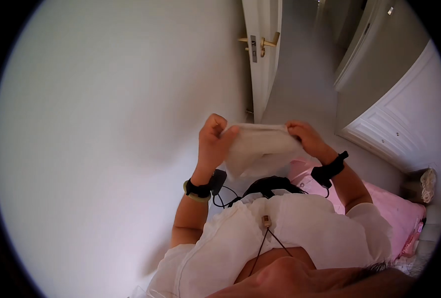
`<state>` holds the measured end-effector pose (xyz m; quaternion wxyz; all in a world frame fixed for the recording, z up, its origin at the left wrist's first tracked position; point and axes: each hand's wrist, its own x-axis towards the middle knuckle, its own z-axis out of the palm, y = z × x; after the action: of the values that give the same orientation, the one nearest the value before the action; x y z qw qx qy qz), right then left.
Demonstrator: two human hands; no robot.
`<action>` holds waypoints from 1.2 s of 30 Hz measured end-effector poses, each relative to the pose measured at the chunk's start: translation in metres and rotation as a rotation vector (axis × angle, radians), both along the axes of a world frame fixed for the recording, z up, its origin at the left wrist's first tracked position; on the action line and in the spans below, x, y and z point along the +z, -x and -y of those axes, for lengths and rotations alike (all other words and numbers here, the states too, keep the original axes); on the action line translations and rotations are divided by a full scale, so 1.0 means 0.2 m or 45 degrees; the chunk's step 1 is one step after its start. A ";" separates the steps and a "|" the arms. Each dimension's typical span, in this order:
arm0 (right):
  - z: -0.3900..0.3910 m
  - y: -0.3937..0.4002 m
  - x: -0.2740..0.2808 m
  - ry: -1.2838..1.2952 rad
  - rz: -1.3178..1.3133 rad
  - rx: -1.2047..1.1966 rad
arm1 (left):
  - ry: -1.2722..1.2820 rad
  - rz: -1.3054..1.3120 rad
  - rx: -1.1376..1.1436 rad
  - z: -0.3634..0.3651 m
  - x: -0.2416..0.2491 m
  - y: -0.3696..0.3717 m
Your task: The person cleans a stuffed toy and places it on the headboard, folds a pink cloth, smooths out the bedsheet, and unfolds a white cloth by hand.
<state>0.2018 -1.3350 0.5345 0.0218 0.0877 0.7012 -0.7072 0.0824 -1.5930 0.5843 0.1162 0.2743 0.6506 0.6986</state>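
Note:
A small white cloth (pixel 260 146) is stretched between both hands in front of my chest. My left hand (pixel 214 141) pinches its left top corner with the fingers curled. My right hand (pixel 307 138) grips the right top corner. The cloth hangs down slack between them. Each wrist wears a black strap, and a cable runs from the left one towards my chest.
A plain white wall (pixel 106 124) fills the left side. A white door (pixel 261 49) with a brass handle (pixel 267 43) stands ajar ahead, opening onto a corridor. A white panelled door (pixel 404 124) is at the right. Pink bedding (pixel 394 211) lies at lower right.

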 end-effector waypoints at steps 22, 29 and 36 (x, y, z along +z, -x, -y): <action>-1.30 0.02 0.97 -0.473 -0.467 -0.605 | -0.415 -0.249 -0.701 -1.61 0.27 0.85; -1.67 -0.04 1.05 -0.798 -0.412 -0.389 | -0.579 -0.194 -0.706 -2.01 0.42 0.85; -2.30 0.14 0.98 -1.627 -0.272 -1.042 | -0.362 -0.705 -0.693 -2.74 0.49 0.92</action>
<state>0.1738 -0.8746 0.7303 -0.3647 0.2670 0.8838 -0.1207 -0.1026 -1.0447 0.6829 0.0783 0.6274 0.4580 0.6248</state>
